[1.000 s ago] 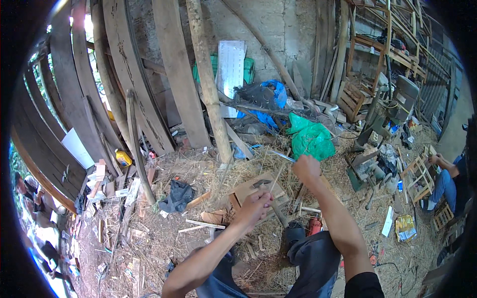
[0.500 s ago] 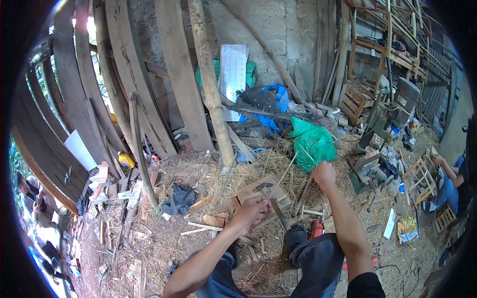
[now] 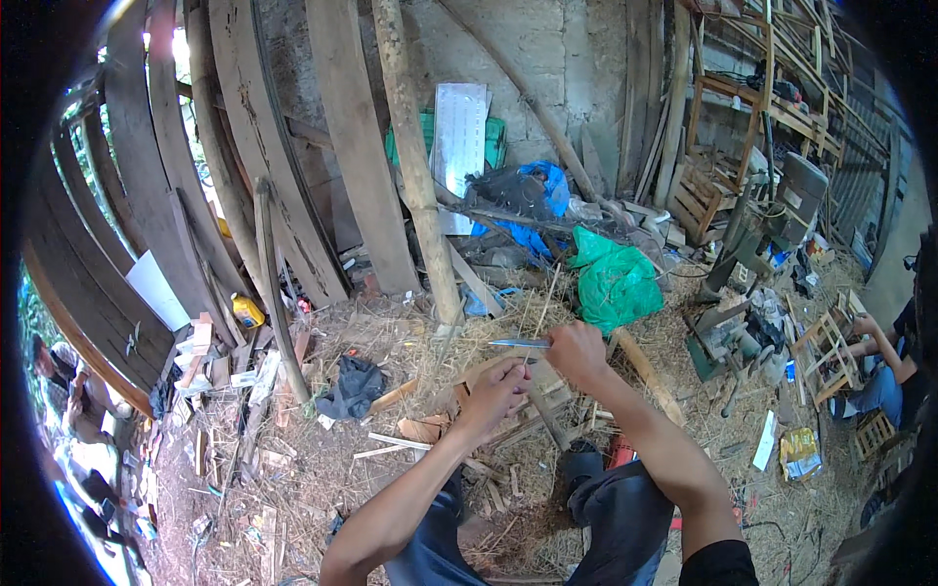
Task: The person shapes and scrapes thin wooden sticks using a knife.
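My right hand [image 3: 578,354] is closed round a knife whose blade [image 3: 518,343] points left, just above my left hand. My left hand [image 3: 496,398] is closed on a thin wooden stick [image 3: 546,305], which runs up and away past the blade. Where the blade meets the stick is too small to make out. Below the hands, the handle of a hammer [image 3: 549,418] slants toward my right foot; its head is hidden behind my hands. A wooden board [image 3: 557,391] lies under it on the straw.
A green plastic bag [image 3: 618,283] lies beyond my right hand. A black cloth or bag [image 3: 354,388] is on the straw at left. Wooden posts [image 3: 415,186] lean against the wall. A machine [image 3: 743,254] stands at right, near another person [image 3: 884,356] holding a wooden frame [image 3: 829,354].
My right hand has come left and nearer with the knife, close to my left hand. The stick now points more steeply away. At far right, the person's hands and the wooden frame have shifted slightly.
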The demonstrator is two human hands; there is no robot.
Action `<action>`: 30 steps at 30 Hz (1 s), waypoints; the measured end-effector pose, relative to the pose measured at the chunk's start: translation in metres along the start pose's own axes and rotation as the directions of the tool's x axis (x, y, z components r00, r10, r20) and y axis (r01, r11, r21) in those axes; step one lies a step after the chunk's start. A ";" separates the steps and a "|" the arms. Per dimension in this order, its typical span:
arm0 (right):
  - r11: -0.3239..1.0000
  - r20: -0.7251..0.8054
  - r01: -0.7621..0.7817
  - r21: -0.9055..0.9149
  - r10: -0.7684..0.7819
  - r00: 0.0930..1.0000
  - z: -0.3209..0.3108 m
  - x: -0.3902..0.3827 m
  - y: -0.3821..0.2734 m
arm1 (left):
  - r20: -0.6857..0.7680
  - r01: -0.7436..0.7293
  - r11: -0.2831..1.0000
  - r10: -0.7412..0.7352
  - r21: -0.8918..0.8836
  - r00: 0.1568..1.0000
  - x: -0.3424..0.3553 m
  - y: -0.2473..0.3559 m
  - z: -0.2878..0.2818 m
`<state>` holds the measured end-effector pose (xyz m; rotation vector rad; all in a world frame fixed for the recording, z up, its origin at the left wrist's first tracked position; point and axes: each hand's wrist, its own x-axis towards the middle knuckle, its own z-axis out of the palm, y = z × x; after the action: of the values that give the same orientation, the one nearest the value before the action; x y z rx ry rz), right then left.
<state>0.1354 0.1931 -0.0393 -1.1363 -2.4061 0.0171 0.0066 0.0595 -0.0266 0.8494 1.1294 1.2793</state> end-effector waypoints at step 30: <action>0.998 -0.003 -0.054 0.042 0.054 0.999 0.007 0.001 0.005 | -0.003 -0.044 0.996 0.045 0.075 0.999 0.002 -0.004 -0.005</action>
<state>0.1359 0.1987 -0.0461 -1.1805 -2.3595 0.0821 0.0029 0.0608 -0.0321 0.9319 1.1740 1.2829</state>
